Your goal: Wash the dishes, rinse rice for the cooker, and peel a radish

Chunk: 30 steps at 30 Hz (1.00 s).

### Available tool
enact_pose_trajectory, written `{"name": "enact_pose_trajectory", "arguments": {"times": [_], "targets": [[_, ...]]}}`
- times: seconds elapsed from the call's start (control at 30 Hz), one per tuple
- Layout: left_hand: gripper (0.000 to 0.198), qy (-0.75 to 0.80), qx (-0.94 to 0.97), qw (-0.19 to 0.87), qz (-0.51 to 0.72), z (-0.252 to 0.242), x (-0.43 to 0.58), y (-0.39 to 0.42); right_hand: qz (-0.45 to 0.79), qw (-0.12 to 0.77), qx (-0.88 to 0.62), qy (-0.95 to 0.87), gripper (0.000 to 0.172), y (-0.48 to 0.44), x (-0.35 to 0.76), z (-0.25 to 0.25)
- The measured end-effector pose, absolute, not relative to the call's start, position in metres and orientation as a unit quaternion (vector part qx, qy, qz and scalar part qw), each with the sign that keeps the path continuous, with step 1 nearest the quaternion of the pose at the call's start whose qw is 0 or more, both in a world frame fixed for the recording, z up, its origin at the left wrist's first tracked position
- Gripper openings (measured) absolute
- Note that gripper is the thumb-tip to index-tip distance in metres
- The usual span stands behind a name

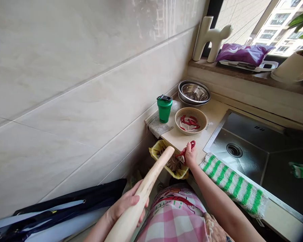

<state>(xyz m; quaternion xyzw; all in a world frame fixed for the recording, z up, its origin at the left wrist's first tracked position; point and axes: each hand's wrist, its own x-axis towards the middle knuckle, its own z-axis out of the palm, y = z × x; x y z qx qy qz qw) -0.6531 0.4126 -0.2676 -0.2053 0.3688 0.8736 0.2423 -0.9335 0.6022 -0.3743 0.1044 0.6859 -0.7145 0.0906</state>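
Note:
My left hand (125,201) is wrapped round a long, pale, peeled root vegetable (151,179), which tapers toward its far end. That end points up and forward, over a bin lined with a yellow bag (155,148). Brownish peelings (173,163) lie inside the bin. In my right hand (191,157) is a red-handled peeler (192,144), its head partly hidden by my fingers. The peeler is just right of the vegetable's tip, apart from it, above the bin's right side.
On the counter stand a beige basket (178,125) with red chillies (190,122), a green cup (164,111) and stacked metal bowls (194,92). A striped cloth (233,185) lies along the front edge of the sink (242,134). A tiled wall (91,101) rises at left.

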Motion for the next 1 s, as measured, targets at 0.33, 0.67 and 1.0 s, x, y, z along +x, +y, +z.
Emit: {"name": "enact_pose_trajectory", "arguments": {"times": [0.33,0.67,1.0], "targets": [[0.081,0.426,-0.223,0.233,0.845,-0.275,-0.712,0.421,-0.553,0.147,-0.183,0.799,0.025,0.599,-0.889,-0.392],[0.091,0.451,-0.254,0.232,0.824,-0.278,-0.742,0.428,-0.649,0.118,-0.052,0.750,0.044,0.617,-0.900,-0.379],[0.097,0.467,-0.272,0.216,0.813,-0.280,-0.750,0.433,-0.644,0.193,-0.113,0.731,0.035,0.616,-0.895,-0.394]]}}
